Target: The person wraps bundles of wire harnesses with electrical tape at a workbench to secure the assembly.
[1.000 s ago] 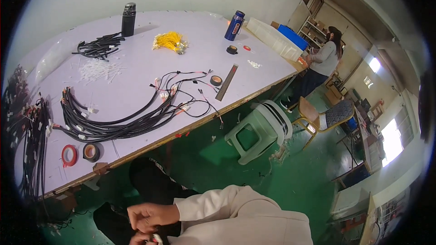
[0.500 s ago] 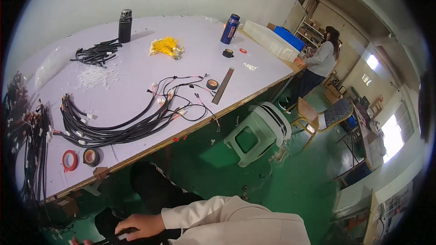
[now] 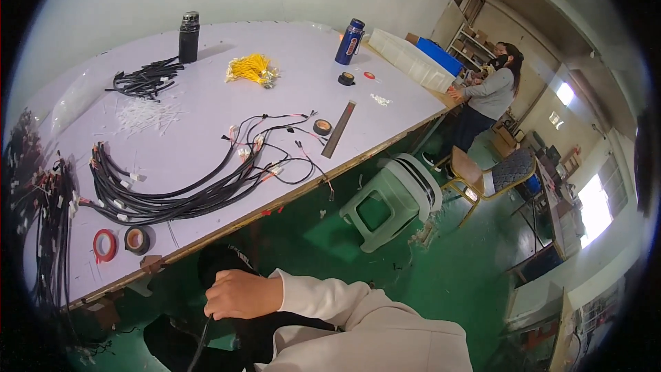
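My right hand (image 3: 241, 295), in a cream sleeve, is raised above my dark-clad legs, below the table's front edge. Its fingers are closed round a thin black cable (image 3: 200, 346) that runs down to the lower edge of the view. The cable's far end is out of sight. My left hand does not show. On the table (image 3: 234, 103) lies a curved bundle of black cables (image 3: 179, 200) with white connectors. A roll of red tape (image 3: 105, 245) and a roll of dark tape (image 3: 137, 240) are near the table edge closest to my hand.
More cables (image 3: 55, 227) hang over the left table edge. Farther back are black tubes (image 3: 146, 80), white ties (image 3: 147, 117), yellow wires (image 3: 252, 69), a metal ruler (image 3: 339, 129) and two flasks (image 3: 189, 38). A green stool (image 3: 385, 203) and a chair (image 3: 471, 169) stand right; a co-worker (image 3: 492, 93) stands beyond.
My right hand has moved up and to the right, drawing the black cable with it. Fingertips at the lower left edge have gone from view.
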Action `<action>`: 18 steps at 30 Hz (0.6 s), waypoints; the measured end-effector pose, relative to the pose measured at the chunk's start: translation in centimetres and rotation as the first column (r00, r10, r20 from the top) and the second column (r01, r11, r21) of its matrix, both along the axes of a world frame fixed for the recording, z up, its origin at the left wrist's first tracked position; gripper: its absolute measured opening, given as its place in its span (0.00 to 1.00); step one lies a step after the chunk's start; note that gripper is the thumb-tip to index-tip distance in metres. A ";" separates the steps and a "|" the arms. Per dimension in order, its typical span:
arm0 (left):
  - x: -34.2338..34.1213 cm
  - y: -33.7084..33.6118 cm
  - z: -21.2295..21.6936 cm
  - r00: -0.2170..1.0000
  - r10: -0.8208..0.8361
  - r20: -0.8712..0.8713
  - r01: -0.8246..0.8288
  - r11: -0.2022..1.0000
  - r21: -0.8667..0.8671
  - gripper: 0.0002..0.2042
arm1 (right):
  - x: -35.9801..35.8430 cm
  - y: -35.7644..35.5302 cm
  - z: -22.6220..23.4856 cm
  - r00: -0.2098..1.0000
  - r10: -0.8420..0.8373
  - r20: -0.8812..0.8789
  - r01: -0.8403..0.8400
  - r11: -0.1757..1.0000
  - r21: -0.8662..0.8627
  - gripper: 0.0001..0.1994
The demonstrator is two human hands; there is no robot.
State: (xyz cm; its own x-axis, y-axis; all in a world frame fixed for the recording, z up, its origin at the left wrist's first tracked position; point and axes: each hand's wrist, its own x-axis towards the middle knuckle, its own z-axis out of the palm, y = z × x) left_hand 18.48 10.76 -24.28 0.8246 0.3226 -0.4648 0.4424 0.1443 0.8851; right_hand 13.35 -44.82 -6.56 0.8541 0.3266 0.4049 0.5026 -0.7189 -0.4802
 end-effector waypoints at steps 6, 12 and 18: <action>1.3 4.3 -7.0 0.634 -0.717 0.290 0.653 0.697 0.294 0.18 | 0.9 4.5 -2.0 0.979 0.150 -0.135 -0.153 0.988 -0.016 0.06; -1.1 -25.5 14.6 0.350 -0.874 0.337 0.707 0.482 0.517 0.18 | 0.3 5.2 -1.5 0.977 0.074 -0.199 -0.069 0.997 0.029 0.08; -2.7 -29.8 11.1 0.348 -0.880 0.324 0.878 0.427 0.215 0.16 | -0.7 4.8 -2.1 0.979 0.025 -0.200 -0.012 0.998 0.065 0.08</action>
